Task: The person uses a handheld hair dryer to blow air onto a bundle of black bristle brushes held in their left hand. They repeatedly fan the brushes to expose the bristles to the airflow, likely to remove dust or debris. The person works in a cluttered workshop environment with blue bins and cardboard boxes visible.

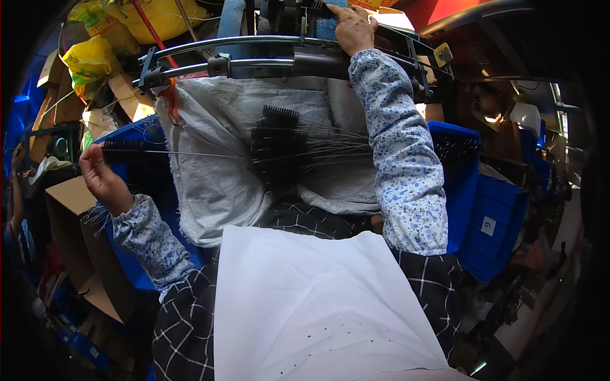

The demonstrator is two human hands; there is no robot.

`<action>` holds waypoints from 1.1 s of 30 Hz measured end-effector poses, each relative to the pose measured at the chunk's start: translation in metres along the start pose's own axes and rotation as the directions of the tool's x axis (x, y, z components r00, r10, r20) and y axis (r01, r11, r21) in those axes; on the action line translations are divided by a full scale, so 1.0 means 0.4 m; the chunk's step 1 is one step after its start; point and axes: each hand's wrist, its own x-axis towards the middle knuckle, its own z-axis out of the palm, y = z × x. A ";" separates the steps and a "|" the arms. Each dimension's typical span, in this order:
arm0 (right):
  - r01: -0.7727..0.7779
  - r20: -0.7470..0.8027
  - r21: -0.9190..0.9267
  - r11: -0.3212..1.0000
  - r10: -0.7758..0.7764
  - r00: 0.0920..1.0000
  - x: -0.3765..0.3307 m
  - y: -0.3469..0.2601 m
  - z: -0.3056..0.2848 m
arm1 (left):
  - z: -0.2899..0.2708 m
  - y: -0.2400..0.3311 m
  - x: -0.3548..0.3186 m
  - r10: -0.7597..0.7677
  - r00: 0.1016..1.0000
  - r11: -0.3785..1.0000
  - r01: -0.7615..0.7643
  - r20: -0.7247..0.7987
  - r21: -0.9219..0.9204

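Note:
My left hand [106, 182] is raised at the left, its fingers closed on the bristled end of a thin wire brush [124, 147]. The brush's wire stem runs right, over a white woven sack [210, 152]. On the sack across my lap lies a bundle of similar black-bristled wire brushes [277, 146], stems pointing right, partly under my right forearm. My right hand [354, 28] reaches up to the machine [324, 61] at the far side, fingers bent against a blue part of it. Whatever those fingers grip is hidden.
Curved metal rails [248, 41] span the machine's front. Blue bins [489, 222] stand at the right, one holding more black brushes [456, 147]. At the left are another blue bin [136, 254], an open cardboard box [79, 203] and yellow bags [92, 60]. A white apron [318, 286] covers my front.

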 end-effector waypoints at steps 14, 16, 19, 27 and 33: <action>-0.169 -0.068 -0.012 0.986 0.168 0.984 -0.070 0.009 -0.018 | -0.138 0.136 0.045 0.663 0.723 0.168 -0.396 0.194 0.903; -0.157 -0.088 -0.012 0.987 0.156 0.984 -0.063 -0.017 -0.016 | -0.126 0.139 0.046 0.659 0.727 0.198 -0.414 0.192 0.889; -0.168 -0.064 -0.019 0.986 0.166 0.984 -0.058 -0.047 -0.025 | -0.120 0.155 0.048 0.663 0.719 0.172 -0.420 0.211 0.891; -0.146 -0.076 -0.002 0.989 0.145 0.986 -0.042 -0.099 0.013 | -0.147 0.164 0.047 0.647 0.740 0.216 -0.405 0.181 0.888; -0.180 -0.029 -0.027 0.983 0.179 0.983 -0.020 -0.179 0.011 | -0.126 0.178 0.052 0.676 0.706 0.143 -0.408 0.212 0.902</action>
